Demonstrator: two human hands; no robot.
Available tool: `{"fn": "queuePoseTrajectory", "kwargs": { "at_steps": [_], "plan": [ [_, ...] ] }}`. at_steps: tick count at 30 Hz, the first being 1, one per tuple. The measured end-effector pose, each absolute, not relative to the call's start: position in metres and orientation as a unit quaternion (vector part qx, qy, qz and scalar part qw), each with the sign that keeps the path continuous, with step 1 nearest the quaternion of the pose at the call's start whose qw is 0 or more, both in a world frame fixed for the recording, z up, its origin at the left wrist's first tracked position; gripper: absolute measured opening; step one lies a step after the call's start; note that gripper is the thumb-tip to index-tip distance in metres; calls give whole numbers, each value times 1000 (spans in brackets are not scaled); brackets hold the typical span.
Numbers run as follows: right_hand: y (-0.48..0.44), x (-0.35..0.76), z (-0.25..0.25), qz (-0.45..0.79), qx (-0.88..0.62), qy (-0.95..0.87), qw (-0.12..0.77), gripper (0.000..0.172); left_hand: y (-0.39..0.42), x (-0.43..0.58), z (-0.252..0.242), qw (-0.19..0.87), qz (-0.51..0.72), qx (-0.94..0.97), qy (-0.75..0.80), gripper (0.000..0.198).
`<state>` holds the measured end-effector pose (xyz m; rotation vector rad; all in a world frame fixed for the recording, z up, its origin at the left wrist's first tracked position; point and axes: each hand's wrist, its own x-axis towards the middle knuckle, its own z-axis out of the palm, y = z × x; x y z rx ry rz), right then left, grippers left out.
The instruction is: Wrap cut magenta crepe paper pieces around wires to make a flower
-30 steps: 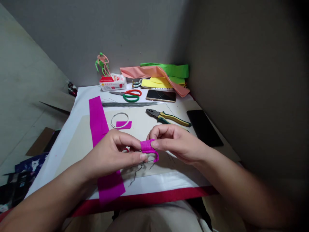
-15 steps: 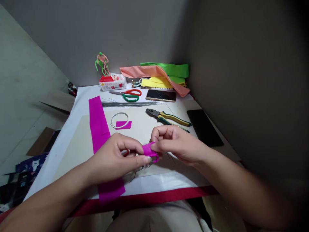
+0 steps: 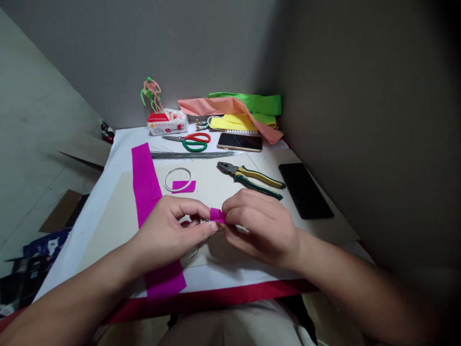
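Between my two hands is a small piece of magenta crepe paper (image 3: pixel 216 214), with a thin wire below it that is mostly hidden. My left hand (image 3: pixel 176 226) pinches the paper and wire between thumb and forefinger. On the other side, the fingertips of my right hand (image 3: pixel 261 226) are closed on the paper's right end. A long magenta strip (image 3: pixel 146 185) runs under my left wrist toward the table's front edge. Beyond my hands lie a white ring of wire or tape (image 3: pixel 166 181) and a short magenta piece (image 3: pixel 185 187).
Pliers (image 3: pixel 248 179) and a black phone-like slab (image 3: pixel 305 191) lie to the right. Behind are scissors (image 3: pixel 189 141), a bundle of thin wires (image 3: pixel 190 155), a phone (image 3: pixel 239 142), coloured strips (image 3: pixel 230 106), and a tissue pack (image 3: pixel 167 123) with small green and pink figures (image 3: pixel 151 93) above it.
My right hand has turned and closed around the right end of the magenta paper, whose loose curl no longer shows. My left hand keeps its pinch, shifted slightly left.
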<state>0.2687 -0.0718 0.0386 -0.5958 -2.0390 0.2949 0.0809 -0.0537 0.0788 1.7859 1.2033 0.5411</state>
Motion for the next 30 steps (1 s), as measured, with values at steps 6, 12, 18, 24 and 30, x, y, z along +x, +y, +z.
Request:
{"fn": "queuePoseTrajectory", "kwargs": {
  "at_steps": [6, 12, 18, 24, 30],
  "plan": [
    [-69, 270, 43, 245, -262, -783, 507, 8, -52, 79, 78, 455, 250, 706, 482, 9],
    [-70, 266, 41, 324, -305, -705, 552, 11, -51, 73, 72, 512, 234, 673, 480, 14],
    [-74, 264, 35, 250, -310, -711, 580, 17, -48, 72, 68, 519, 230, 636, 522, 27],
    [-69, 262, 31, 409, -349, -612, 581, 35, -48, 76, 71, 503, 255, 638, 524, 13],
    [-57, 267, 32, 645, -375, -487, 453, 29, -46, 76, 71, 511, 258, 639, 514, 9]
  ]
}}
